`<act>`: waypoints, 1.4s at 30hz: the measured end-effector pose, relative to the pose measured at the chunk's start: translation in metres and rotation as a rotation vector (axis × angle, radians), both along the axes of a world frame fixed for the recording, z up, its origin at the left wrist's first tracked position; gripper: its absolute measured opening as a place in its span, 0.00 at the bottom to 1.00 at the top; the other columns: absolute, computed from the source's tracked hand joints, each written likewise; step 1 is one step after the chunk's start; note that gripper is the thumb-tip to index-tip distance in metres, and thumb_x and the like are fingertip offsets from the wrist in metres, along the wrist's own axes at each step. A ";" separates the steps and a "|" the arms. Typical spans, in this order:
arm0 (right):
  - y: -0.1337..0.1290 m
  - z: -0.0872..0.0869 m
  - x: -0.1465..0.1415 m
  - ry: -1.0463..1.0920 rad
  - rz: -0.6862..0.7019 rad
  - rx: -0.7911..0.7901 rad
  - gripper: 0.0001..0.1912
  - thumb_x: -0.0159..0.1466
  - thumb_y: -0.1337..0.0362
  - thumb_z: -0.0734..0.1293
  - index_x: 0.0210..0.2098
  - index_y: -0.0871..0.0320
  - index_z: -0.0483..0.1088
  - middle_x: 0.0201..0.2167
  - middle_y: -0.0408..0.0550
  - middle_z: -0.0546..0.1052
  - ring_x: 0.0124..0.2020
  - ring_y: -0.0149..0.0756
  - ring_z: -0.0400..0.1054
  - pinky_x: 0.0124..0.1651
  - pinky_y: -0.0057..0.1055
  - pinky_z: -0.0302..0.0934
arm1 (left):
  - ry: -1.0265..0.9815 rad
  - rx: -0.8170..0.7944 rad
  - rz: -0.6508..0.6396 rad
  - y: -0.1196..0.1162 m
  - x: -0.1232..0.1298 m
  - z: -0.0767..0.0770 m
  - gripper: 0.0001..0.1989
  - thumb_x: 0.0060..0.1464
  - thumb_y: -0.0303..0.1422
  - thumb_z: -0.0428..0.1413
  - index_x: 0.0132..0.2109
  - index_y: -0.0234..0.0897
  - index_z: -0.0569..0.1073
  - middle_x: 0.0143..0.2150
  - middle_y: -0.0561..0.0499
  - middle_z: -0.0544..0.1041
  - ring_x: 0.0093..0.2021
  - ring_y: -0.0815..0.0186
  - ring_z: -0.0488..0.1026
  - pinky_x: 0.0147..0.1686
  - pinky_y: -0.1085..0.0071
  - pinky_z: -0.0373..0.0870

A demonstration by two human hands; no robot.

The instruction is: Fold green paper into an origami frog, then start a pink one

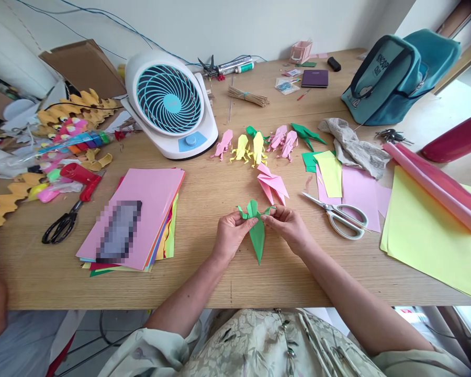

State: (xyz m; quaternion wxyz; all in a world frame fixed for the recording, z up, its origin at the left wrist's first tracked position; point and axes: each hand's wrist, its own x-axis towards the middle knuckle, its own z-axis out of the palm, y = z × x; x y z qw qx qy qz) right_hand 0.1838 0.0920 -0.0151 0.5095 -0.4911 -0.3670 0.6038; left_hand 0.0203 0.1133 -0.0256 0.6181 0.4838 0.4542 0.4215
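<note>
A green folded paper figure (258, 243) is held over the near middle of the table, its long point aimed toward me. My left hand (232, 230) pinches its left side, thumb on top near the curled left limb. On the other side, my right hand (289, 226) grips the thin right limb between thumb and fingers. Just beyond lies a pink folded paper piece (272, 184) with pointed flaps. Farther back stand several finished-looking folded figures, among them a yellow one (258, 148), a pink one (224, 143) and a dark green one (308, 135).
White-handled scissors (347, 217) lie right of my hands, near paper scraps (329, 175). To the left is a coloured paper stack (157, 209) with a blurred-out object on it. A fan (172, 104), black-handled scissors (60, 226), teal bag (392, 78) and yellow sheets (427, 241) surround the work area.
</note>
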 end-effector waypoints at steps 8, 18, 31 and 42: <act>0.000 -0.004 0.002 -0.162 -0.022 0.007 0.27 0.44 0.43 0.78 0.23 0.56 0.67 0.18 0.38 0.64 0.21 0.26 0.52 0.23 0.29 0.44 | -0.025 -0.029 -0.031 -0.001 0.004 -0.002 0.19 0.42 0.43 0.70 0.38 0.35 0.82 0.37 0.48 0.84 0.40 0.59 0.80 0.46 0.64 0.75; -0.001 0.003 0.005 -0.135 0.043 0.045 0.25 0.51 0.41 0.75 0.26 0.57 0.70 0.23 0.41 0.70 0.26 0.30 0.60 0.29 0.29 0.54 | -0.053 -0.043 0.047 -0.001 0.004 0.003 0.18 0.40 0.42 0.71 0.35 0.34 0.80 0.31 0.52 0.81 0.34 0.64 0.78 0.40 0.68 0.74; 0.001 -0.008 0.005 -0.203 0.006 0.014 0.25 0.50 0.43 0.76 0.23 0.56 0.66 0.20 0.40 0.67 0.22 0.28 0.55 0.26 0.30 0.47 | -0.062 0.021 0.036 -0.003 0.004 0.011 0.21 0.50 0.43 0.65 0.47 0.37 0.76 0.40 0.49 0.81 0.41 0.63 0.78 0.42 0.68 0.76; 0.003 -0.008 0.007 -0.211 -0.008 0.016 0.26 0.48 0.42 0.76 0.21 0.56 0.63 0.18 0.38 0.63 0.21 0.27 0.53 0.25 0.29 0.46 | 0.141 0.241 0.038 0.005 -0.009 0.012 0.13 0.53 0.37 0.62 0.45 0.35 0.79 0.39 0.48 0.76 0.36 0.67 0.77 0.35 0.70 0.81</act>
